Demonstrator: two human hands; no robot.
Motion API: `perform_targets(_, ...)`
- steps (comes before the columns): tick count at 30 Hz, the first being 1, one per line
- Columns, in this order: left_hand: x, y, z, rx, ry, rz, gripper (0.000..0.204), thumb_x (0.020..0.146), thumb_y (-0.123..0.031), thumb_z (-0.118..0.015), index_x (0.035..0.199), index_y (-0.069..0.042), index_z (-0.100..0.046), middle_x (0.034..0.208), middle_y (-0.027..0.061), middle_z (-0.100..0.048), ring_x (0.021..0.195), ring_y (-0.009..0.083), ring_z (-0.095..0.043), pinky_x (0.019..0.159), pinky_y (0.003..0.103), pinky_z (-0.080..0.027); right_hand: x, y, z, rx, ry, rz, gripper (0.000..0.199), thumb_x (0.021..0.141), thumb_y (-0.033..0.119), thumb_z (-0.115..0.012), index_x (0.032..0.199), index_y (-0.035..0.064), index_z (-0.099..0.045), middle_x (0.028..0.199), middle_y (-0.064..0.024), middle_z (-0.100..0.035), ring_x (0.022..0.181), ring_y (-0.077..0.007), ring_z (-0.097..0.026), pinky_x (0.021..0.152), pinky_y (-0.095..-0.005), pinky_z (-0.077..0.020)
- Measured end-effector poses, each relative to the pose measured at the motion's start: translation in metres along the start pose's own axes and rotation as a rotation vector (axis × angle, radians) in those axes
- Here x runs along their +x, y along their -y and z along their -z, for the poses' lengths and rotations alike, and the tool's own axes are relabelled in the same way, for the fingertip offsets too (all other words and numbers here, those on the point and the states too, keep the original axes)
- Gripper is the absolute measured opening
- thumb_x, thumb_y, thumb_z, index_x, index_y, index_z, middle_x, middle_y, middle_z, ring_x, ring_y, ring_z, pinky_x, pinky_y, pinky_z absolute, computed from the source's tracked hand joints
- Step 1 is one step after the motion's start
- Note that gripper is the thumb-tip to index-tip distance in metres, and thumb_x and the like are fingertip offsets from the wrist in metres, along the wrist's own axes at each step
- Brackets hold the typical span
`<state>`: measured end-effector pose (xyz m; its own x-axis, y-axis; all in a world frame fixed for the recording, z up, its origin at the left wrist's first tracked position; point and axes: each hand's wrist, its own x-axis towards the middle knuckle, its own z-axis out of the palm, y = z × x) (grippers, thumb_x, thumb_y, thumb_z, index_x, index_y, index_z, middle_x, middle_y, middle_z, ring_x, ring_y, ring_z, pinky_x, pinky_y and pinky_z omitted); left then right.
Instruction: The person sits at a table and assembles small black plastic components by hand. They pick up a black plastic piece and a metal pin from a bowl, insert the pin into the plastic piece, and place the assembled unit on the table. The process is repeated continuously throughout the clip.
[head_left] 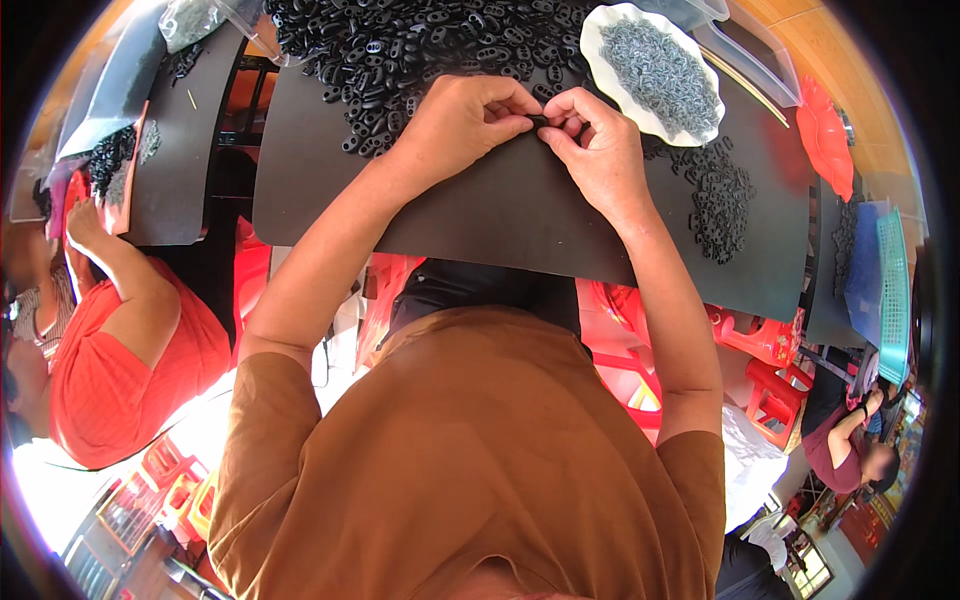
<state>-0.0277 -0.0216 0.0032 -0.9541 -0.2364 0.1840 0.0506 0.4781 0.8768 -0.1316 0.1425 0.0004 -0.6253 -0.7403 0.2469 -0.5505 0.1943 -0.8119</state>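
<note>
Near the middle of the dark table, my left hand (460,125) and my right hand (605,150) meet fingertip to fingertip. Between them is a small black plastic piece (539,121), pinched by thumb and finger on each side and mostly covered. A large heap of black oval plastic parts with holes (430,45) spreads just beyond my hands. Beyond my right hand stands a white scalloped plate (591,45) full of small grey metal springs (660,80). Several smaller black pieces (722,200) lie scattered to the right of my right hand.
The dark tabletop (480,215) ends close to my body. At the far right are a red scalloped dish (825,135) and a turquoise basket (893,290). On the left, a person in red (130,350) sits by another table (180,150). Red stools (775,400) stand below.
</note>
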Motion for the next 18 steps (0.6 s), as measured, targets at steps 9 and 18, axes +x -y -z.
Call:
perform_targets(9,0.0009,0.0044,-0.0034,0.003,-0.039,-0.024,0.015,0.085,-0.007,-0.072,0.100,-0.004,-0.073,0.079,0.0036,-0.071,0.072,0.0080,-0.066,0.069,0.024,-0.054,-0.0005,-0.0047,-0.0027,-0.016,-0.044,0.047,0.025,0.073,-0.002,-0.075,0.093,0.0065,-0.065,0.078,-0.0039,-0.067,0.066,-0.0129,-0.061,0.063,-0.0270,-0.0516)
perform_targets(18,0.0004,0.0032,-0.0022,0.009,-0.026,-0.014,0.016,0.084,-0.007,-0.072,0.099,-0.004,-0.073,0.080,0.0040,-0.072,0.072,0.0078,-0.066,0.069,0.024,-0.054,0.0000,-0.0046,-0.0016,-0.023,-0.022,0.016,0.025,0.073,-0.002,-0.075,0.093,0.0071,-0.065,0.078,-0.0039,-0.066,0.068,-0.0135,-0.061,0.065,-0.0278,-0.0519)
